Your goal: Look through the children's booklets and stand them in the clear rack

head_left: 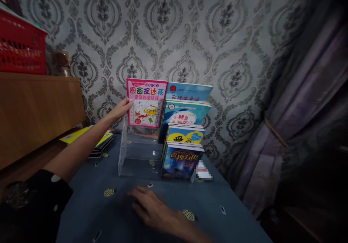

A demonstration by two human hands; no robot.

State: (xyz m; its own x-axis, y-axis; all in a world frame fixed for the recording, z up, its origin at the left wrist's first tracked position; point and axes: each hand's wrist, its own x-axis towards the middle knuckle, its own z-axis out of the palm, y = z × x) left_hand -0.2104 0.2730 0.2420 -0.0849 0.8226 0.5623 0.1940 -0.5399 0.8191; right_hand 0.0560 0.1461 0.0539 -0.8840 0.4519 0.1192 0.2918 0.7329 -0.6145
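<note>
My left hand grips the left edge of a pink picture book, its thumb on the front cover. The book stands upright at the back left of a clear acrylic stepped rack. On the rack's right side stand several books in tiers: light blue ones at the back, a teal one, a yellow and blue one, and a dark blue one in front. My right hand is low over the dark blue cloth in front of the rack, fingers stretched forward, holding nothing.
A stack of thin books with a yellow top lies left of the rack, beside a wooden cabinet. On the cabinet sits a red plastic basket. Right of the rack is a blurred white item; a purple curtain hangs beyond.
</note>
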